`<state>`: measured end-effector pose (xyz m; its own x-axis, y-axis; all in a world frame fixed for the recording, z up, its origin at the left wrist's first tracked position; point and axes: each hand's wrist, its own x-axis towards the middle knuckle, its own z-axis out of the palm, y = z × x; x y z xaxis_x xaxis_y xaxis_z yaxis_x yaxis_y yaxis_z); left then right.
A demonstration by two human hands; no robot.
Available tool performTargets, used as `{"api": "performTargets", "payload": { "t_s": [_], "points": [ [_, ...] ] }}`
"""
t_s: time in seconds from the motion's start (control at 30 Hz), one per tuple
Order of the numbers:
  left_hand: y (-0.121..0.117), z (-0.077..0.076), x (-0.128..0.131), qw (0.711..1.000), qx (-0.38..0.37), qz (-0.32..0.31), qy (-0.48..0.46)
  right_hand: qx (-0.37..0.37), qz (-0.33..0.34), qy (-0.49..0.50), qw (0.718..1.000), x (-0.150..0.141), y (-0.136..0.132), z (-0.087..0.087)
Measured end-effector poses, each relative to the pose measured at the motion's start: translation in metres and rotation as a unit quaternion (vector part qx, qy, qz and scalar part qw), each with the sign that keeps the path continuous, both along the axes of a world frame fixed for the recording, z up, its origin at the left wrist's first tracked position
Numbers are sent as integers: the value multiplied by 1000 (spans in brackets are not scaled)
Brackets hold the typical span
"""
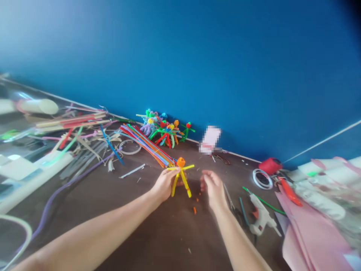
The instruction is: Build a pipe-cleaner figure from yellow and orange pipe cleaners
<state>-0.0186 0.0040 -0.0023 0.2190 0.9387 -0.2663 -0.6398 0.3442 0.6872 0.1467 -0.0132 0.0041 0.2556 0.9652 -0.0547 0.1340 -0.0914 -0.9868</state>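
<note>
My left hand point(165, 185) is closed on a pipe-cleaner figure point(184, 180), pinching it at the body. The figure has an orange coiled head, yellow arms out to the sides and two yellow legs hanging down. To its right, apart from it, my right hand point(212, 187) is loosely curled with its fingers a little apart, and I see nothing in it. Small orange snippets point(194, 210) lie on the dark table point(158, 237) between my forearms. A pair of scissors point(229, 197) lies beside my right wrist, partly hidden by it.
Bundled colored pipe cleaners point(149, 145) lie behind my left hand. Several finished figures point(166, 130) stand against the blue wall point(180, 64). On the right are a glue gun point(261, 216), a tape roll point(262, 179), a red spool point(270, 165) and pink sheets point(310, 233). Loose strips point(87, 150) clutter the left.
</note>
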Motion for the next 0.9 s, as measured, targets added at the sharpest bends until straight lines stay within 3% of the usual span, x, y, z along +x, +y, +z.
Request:
{"api": "performTargets", "payload": {
  "t_s": [0.07,0.13,0.17,0.27,0.37,0.47,0.6,0.67,0.8,0.9],
  "points": [
    [1,1,-2,1000,-19,1,-5,-15,10,-34,999,4,2,7],
    [1,1,-3,1000,-23,1,-9,-19,80,-136,987,8,-3,17],
    [0,1,-3,1000,-20,-2,-10,-12,128,-208,970,10,-8,23],
    [0,0,-3,1000,-10,-15,-11,21,241,-404,882,11,-30,32],
    [1,-1,-3,1000,-8,-6,-3,50,288,-456,841,6,-49,25],
    [2,-1,-2,1000,-9,-1,-1,90,263,-493,824,7,-50,10],
    [0,-1,0,1000,-16,-9,-13,104,119,-549,821,23,-26,5],
    [-2,-1,1,1000,-3,-13,-12,129,76,-529,835,24,-10,10],
    [-6,0,5,1000,14,13,-3,132,119,-410,895,-3,14,21],
    [-8,4,7,999,9,49,-2,119,167,-371,906,-34,26,21]
  ]
}}
